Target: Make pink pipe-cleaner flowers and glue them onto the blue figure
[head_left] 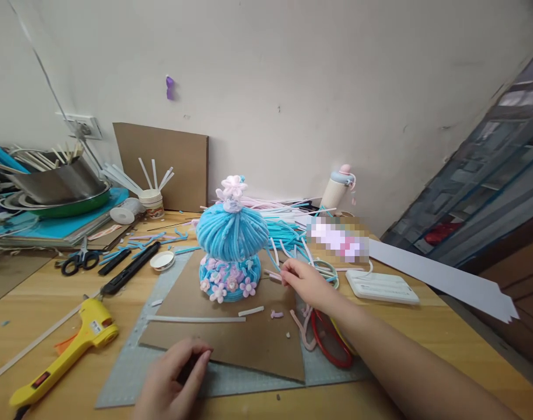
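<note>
A lamp-shaped craft of fuzzy pipe cleaners stands upright on a cardboard sheet (pixel 178 332). Its blue domed top (pixel 232 233) carries pale pink flowers, and small pink and white flowers cover its blue base (pixel 229 280). To the right of it, my right hand (pixel 303 283) pinches a short pink pipe cleaner piece (pixel 273 275), partly hidden by the fingertips. My left hand (pixel 176 376) is at the cardboard's front edge, its fingers curled and thumb against the index finger. Nothing shows in it. White strips (pixel 196 319) lie on the cardboard between.
At left are a yellow glue gun (pixel 80 338), scissors (pixel 80 259) and a black utility knife (pixel 132 268). Red-handled scissors (pixel 331 341) lie under my right forearm, beside a white power bank (pixel 382 287). Loose pipe cleaners (pixel 284 233) and a bottle (pixel 336 188) are behind.
</note>
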`<state>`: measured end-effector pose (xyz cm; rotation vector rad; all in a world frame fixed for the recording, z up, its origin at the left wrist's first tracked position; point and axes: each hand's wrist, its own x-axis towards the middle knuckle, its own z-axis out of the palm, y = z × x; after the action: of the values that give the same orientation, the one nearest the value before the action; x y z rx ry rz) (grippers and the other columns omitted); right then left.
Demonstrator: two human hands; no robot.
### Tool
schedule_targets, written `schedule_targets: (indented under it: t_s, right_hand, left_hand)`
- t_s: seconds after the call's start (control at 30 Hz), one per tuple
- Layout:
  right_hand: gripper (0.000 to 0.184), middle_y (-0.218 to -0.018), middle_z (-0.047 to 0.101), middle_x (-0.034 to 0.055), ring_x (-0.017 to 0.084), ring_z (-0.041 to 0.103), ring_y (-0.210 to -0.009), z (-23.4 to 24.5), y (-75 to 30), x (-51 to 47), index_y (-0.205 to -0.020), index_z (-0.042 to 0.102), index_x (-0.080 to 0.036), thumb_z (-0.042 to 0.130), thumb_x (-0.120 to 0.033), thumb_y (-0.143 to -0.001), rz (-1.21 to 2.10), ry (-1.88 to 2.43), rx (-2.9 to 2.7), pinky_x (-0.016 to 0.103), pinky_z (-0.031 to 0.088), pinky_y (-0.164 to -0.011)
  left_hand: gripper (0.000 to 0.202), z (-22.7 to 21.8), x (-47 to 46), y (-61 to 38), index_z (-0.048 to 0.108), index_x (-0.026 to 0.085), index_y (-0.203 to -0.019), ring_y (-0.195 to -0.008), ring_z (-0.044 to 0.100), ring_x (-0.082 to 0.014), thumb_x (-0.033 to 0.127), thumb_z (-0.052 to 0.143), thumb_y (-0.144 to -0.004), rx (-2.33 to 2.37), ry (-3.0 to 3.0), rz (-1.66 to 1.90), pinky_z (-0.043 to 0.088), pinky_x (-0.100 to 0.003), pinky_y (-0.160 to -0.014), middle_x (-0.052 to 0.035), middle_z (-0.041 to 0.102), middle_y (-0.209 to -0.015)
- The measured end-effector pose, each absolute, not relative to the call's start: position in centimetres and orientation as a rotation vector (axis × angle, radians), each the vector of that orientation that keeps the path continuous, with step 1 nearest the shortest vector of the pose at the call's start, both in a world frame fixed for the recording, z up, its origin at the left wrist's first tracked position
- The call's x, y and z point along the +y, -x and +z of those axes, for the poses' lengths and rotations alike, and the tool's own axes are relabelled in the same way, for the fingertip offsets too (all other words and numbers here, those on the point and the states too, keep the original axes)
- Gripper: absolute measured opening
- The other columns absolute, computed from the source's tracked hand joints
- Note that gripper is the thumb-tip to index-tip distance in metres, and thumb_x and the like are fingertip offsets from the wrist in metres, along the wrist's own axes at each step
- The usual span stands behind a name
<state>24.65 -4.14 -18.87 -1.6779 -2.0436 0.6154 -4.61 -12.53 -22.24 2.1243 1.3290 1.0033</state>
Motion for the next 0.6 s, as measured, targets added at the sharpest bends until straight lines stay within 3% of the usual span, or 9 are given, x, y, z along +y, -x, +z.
schedule_targets:
  t_s: [0.17, 0.3, 0.4, 0.5, 0.6]
  right_hand:
    - [0.018, -0.073, 0.065, 0.0002, 0.015, 0.057, -0.068, -17.5, -25.9, -2.3, -0.072, 0.062, -0.019, 0.054, -0.032, -0.081, 0.524, 1.654, -2.041, 0.023, 0.038, -0.06]
    - [0.022, -0.09, 0.065, 0.0063, 0.017, 0.057, -0.082, -15.8, -28.5, 2.6, -0.093, 0.061, -0.016, 0.041, -0.024, -0.087, 0.31, 1.777, -1.863, 0.026, 0.04, -0.071]
    - [0.024, -0.1, 0.064, 0.0095, 0.019, 0.056, -0.088, -14.8, -29.1, 5.8, -0.103, 0.06, -0.015, 0.046, -0.019, -0.083, 0.277, 1.845, -1.882, 0.027, 0.039, -0.074]
    - [0.018, -0.084, 0.067, 0.0058, 0.017, 0.057, -0.076, -14.8, -27.6, 6.0, -0.082, 0.066, -0.016, 0.053, -0.029, -0.083, 0.433, 1.806, -2.108, 0.025, 0.038, -0.066]
    - [0.031, -0.061, 0.064, 0.0006, 0.014, 0.053, -0.057, -15.7, -25.6, 3.5, -0.065, 0.067, -0.018, 0.069, -0.049, -0.068, 0.716, 1.715, -2.378, 0.023, 0.034, -0.053]
  left_hand:
    - [0.012, -22.2, -12.6, 4.8, 0.062, 0.022, -0.081, -0.069, 0.065, -0.0128, 0.029, 0.054, -0.085, 1.318, -2.175, 1.012, 0.051, -0.016, -0.063, 0.0009, 0.068, -0.074]
    - [0.012, -22.0, -12.5, 4.8, 0.062, 0.023, -0.081, -0.069, 0.066, -0.0124, 0.03, 0.054, -0.085, 1.321, -2.174, 1.037, 0.051, -0.015, -0.063, 0.0017, 0.068, -0.074]
    - [0.012, -21.9, -12.5, 4.6, 0.062, 0.023, -0.08, -0.067, 0.066, -0.0122, 0.031, 0.055, -0.085, 1.32, -2.165, 1.022, 0.051, -0.015, -0.062, 0.0022, 0.068, -0.073]
    - [0.013, -21.8, -12.5, 4.6, 0.062, 0.023, -0.079, -0.068, 0.066, -0.0122, 0.032, 0.054, -0.085, 1.331, -2.149, 1.037, 0.051, -0.015, -0.062, 0.0025, 0.069, -0.074]
    - [0.012, -21.9, -12.6, 4.7, 0.063, 0.024, -0.08, -0.069, 0.066, -0.0121, 0.032, 0.055, -0.085, 1.339, -2.147, 1.055, 0.052, -0.015, -0.064, 0.0026, 0.069, -0.076]
